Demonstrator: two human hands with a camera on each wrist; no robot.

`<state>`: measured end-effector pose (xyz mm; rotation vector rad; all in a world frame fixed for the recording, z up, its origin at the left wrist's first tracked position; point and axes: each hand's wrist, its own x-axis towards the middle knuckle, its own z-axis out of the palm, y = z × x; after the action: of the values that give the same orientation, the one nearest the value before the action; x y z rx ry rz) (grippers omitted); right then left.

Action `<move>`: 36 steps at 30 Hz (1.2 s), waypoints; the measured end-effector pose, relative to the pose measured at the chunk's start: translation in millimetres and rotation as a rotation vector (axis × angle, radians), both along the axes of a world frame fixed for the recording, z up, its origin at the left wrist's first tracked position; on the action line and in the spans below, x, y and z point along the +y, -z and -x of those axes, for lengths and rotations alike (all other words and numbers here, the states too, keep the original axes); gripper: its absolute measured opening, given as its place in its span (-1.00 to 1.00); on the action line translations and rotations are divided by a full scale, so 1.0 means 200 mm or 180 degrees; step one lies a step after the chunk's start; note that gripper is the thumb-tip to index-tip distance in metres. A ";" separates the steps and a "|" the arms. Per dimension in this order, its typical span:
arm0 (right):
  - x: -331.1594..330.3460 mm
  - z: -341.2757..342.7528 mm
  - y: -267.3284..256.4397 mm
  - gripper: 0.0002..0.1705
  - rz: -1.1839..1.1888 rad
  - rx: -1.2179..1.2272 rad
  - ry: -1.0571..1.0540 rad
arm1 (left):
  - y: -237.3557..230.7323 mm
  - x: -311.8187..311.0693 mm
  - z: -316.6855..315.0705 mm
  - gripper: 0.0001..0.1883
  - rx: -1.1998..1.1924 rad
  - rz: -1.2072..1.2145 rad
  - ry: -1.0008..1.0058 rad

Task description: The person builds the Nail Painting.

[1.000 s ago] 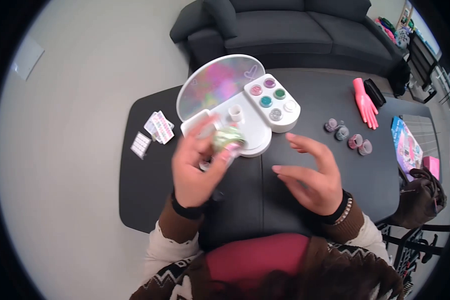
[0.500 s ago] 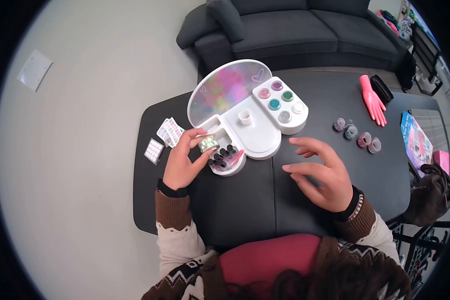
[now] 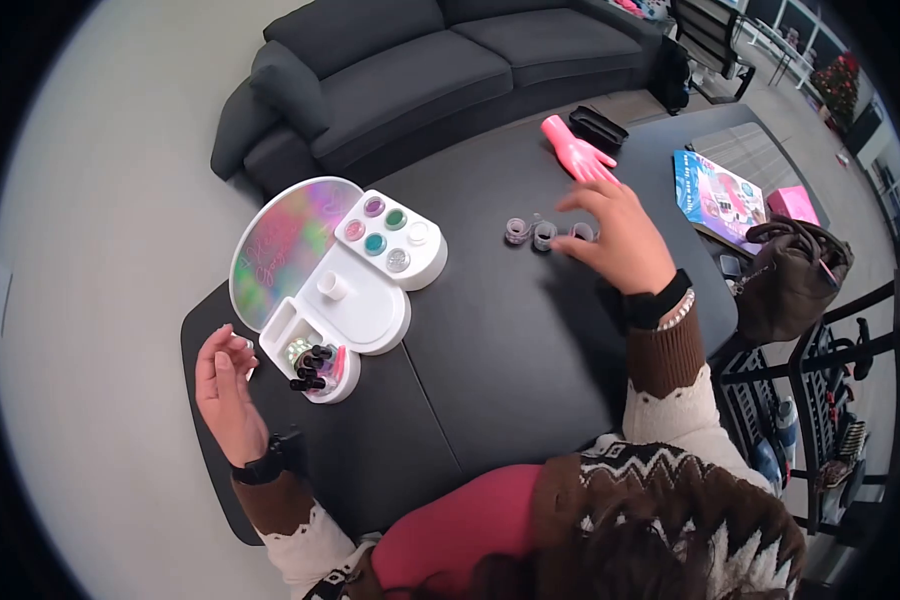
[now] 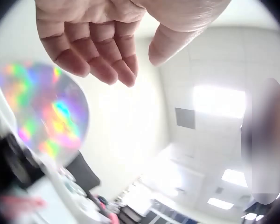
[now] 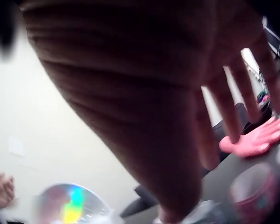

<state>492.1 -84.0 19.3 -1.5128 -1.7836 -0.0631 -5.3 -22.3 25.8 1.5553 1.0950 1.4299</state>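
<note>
My left hand (image 3: 228,390), empty with fingers loosely bent, is raised beside the left end of a white vanity-shaped nail kit (image 3: 375,330). A green-and-white patterned round container (image 3: 298,352) sits in that kit's left compartment, behind black-capped bottles (image 3: 312,378) and a pink tool (image 3: 340,360). Over to the right, my right hand (image 3: 628,245) hovers above a row of small clear glitter cups (image 3: 516,231), its thumb and fingers apart. It partly hides the row in the head view. In the right wrist view a pink glitter cup (image 5: 254,198) stands below the fingers.
Behind the cups lie a pink mannequin hand (image 3: 575,152) and a black pouch (image 3: 598,128). Several glitter pots (image 3: 374,243) fill the kit's right section. A colourful box (image 3: 720,200), a pink box (image 3: 793,205) and a brown bag (image 3: 795,270) are at the right edge.
The patterned container has gone from my left hand into the kit's compartment, and that hand has pulled away leftward. My right hand has reached out over the cups. The head view has turned right.
</note>
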 end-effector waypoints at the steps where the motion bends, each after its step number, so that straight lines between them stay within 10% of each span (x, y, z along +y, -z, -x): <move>1: -0.03 -0.04 0.02 -0.57 0.0809 -0.0179 0.0719 | -0.03 -0.04 -0.10 -0.49 -0.0369 0.0062 0.0226; 2: -0.04 -0.07 0.04 -0.56 0.1617 -0.0348 0.1436 | -0.02 -0.05 -0.19 -0.39 -0.0318 0.0144 0.0694; 9: 0.03 -0.16 0.17 -0.62 0.1179 -0.0169 0.1328 | 0.06 -0.15 -0.82 -0.19 0.0294 0.0908 0.2948; 13: 0.07 -0.10 0.13 -0.65 0.0238 -0.0330 0.1377 | 0.21 -0.09 -0.93 -0.27 0.0247 0.1477 0.2895; 16: 0.10 0.14 0.03 -0.65 -0.0284 0.1297 0.0422 | 0.24 -0.04 -0.89 -0.32 0.0510 0.1507 0.2215; 24: 0.00 0.70 0.09 -0.39 -0.0207 0.1106 -0.1329 | 0.29 -0.11 -0.87 -0.63 -0.1037 0.1450 0.1586; 36: 0.05 0.58 0.20 -0.30 0.0781 0.2158 -0.1558 | 0.32 -0.11 -0.82 -0.69 -0.0821 0.1180 0.1713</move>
<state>375.7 -73.7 -20.8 -1.0259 -1.5640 0.8367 158.5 -44.2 -37.9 1.2314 0.6685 0.9611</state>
